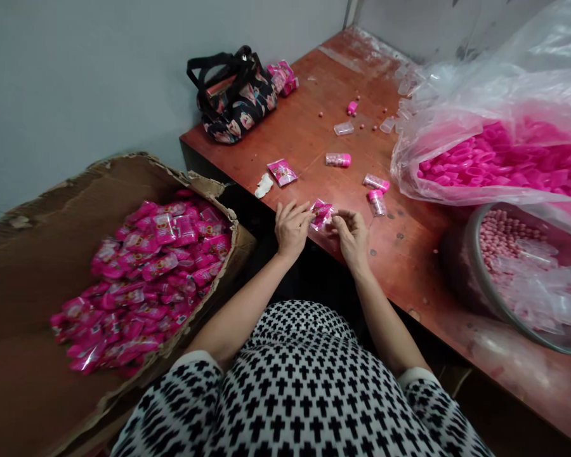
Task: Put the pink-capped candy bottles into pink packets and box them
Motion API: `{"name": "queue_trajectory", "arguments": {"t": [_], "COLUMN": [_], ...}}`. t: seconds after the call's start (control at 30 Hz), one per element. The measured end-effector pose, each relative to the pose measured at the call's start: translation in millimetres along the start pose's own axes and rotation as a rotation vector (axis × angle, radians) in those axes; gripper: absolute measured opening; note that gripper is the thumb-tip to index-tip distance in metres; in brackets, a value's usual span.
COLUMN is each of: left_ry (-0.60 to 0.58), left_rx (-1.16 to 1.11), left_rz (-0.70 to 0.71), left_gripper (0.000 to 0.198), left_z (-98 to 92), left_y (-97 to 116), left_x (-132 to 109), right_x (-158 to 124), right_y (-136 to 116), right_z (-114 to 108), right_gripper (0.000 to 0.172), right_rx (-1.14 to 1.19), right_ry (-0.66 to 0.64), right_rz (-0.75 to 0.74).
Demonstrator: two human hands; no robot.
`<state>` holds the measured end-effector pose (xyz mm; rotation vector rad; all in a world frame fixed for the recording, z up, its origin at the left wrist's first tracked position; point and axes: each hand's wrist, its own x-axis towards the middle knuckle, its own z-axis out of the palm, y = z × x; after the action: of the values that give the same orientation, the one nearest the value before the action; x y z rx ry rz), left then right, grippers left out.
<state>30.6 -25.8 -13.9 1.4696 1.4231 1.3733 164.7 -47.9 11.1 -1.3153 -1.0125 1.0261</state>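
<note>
Two hands meet at one small pink pack (321, 214), right by the near edge of the table (402, 270). The left hand (291, 230) has its fingers spread a bit, with the tips at the pack's left side. The right hand (353, 240) has its thumb and first finger close together at the other side. (I cannot tell if they pinch hard, as the spots where they touch are too small to see.) I think it is best to hold the pack by its sides and go gently, so the thin wrap does not rip. Having it over the table is wise, since the dark gap could eat it.

Just past the left hand lie a second pack (282, 172) and a white scrap (263, 185). Past the right hand lie three tubes (377, 202); they look round, so a bump could roll them. Off to the left, a box (23, 285) holds a big heap of packs. Off to the right, a tub (462, 263) holds beads (502, 231) and clear tubes.
</note>
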Motion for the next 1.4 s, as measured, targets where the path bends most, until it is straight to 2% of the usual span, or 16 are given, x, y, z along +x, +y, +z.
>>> {"name": "queue_trajectory", "arguments": {"t": [0.13,0.2,0.27,0.37,0.47,0.53,0.67,0.73,0.83,0.9,0.97,1.03,1.1,1.17,1.27,1.4], "left_ry": [-0.01,-0.012,-0.013,-0.175,-0.343,-0.32,-0.204,-0.146,-0.044,0.028,0.095,0.144,0.176,0.195,0.19,0.14], "left_rx": [-0.086,-0.186,-0.298,-0.435,-0.51,-0.52,-0.544,-0.596,-0.715,-0.82,-0.93,-1.02,-1.084,-1.12,-1.152,-1.169], "left_rz": [0.017,-0.073,-0.241,-0.482,-0.585,-0.615,-0.692,-0.742,-0.833,-0.897,-0.948,-0.979,-0.994,-0.99,-0.962,-0.906], "left_gripper": [0.013,0.02,0.029,0.031,0.029,0.027,0.027,0.027,0.025,0.022,0.018,0.016,0.017,0.016,0.015,0.018], "left_z": [-2.0,-5.3,-10.2,-17.6,-21.2,-21.4,-18.9,-17.6,-16.7,-16.6,-16.3,-15.2,-13.0,-10.0,-5.8,-2.8], "left_y": [18.0,28.2,34.6,34.9,29.3,26.4,26.2,28.2,31.5,32.7,32.9,32.9,33.9,36.5,42.2,47.9], "left_x": [-8.8,-12.9,-15.0,-14.8,-14.9,-17.0,-24.1,-26.7,-27.5,-26.2,-24.0,-21.7,-19.7,-18.6,-18.7,-21.7], "right_x": [12.5,15.2,15.3,13.1,14.2,19.6,41.1,53.7,66.1,63.8,48.9,22.2,-10.5,-40.0,-64.2,-65.3], "right_y": [4.3,2.5,-0.9,-5.3,-7.9,-11.7,-26.5,-32.9,-35.4,-32.9,-29.0,-24.8,-20.9,-17.0,-11.2,-5.4], "right_z": [6.3,7.3,6.5,2.3,-6.7,-16.4,-41.8,-54.6,-69.6,-74.1,-72.3,-63.8,-49.9,-33.6,-13.8,-4.9], "right_gripper": [0.045,0.046,0.046,0.046,0.041,0.034,0.035,0.041,0.041,0.037,0.035,0.033,0.035,0.035,0.035,0.036], "right_rx": [0.138,0.178,0.18,0.126,-0.044,-0.27,-0.968,-1.279,-1.482,-1.455,-1.285,-0.955,-0.578,-0.365,-0.248,-0.209], "right_ry": [-0.071,-0.081,-0.112,-0.257,-0.383,-0.328,0.063,0.158,0.145,0.119,0.068,-0.048,-0.187,-0.239,-0.227,-0.169], "right_rz": [0.05,0.083,0.113,0.145,0.094,-0.013,-0.201,-0.154,-0.025,-0.042,-0.125,-0.158,-0.064,-0.005,0.034,0.072]}}
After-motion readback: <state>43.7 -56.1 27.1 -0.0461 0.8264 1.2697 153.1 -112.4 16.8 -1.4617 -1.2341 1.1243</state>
